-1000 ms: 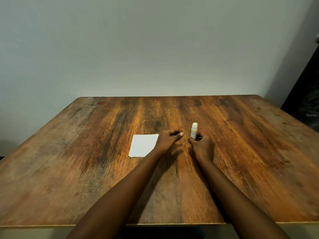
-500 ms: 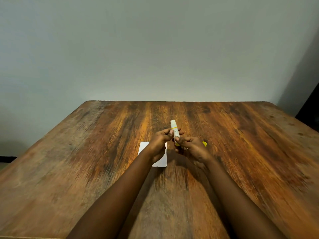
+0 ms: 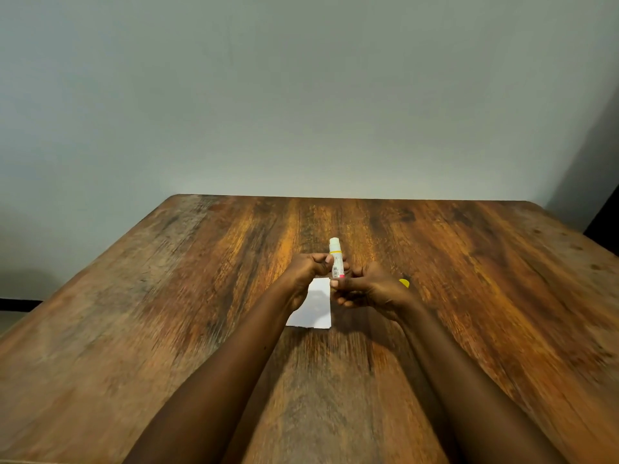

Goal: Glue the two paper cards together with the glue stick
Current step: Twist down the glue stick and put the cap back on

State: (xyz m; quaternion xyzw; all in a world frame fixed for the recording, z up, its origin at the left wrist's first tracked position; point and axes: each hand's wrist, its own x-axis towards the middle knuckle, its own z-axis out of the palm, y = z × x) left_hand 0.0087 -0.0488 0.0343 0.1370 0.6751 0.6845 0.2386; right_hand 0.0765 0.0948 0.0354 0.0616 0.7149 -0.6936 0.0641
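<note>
Near: one white card [image 3: 313, 309] lies flat on the table [image 3: 167, 329]. A second may sit under it, cannot tell.

Above its far edge: left hand [image 3: 308, 272] curled round the body of the one glue stick [image 3: 336, 259], right hand [image 3: 368, 286] pinching its lower end.

A second ago the stick stood on the table. Now it is lifted and upright, probably being wound up for spreading.

Just right of the right hand: one small yellow cap [image 3: 404, 283], so likely uncapped.

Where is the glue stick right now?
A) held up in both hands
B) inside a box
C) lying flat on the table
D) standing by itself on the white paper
A: the left hand and right hand both hold the glue stick upright above the white card.
</note>
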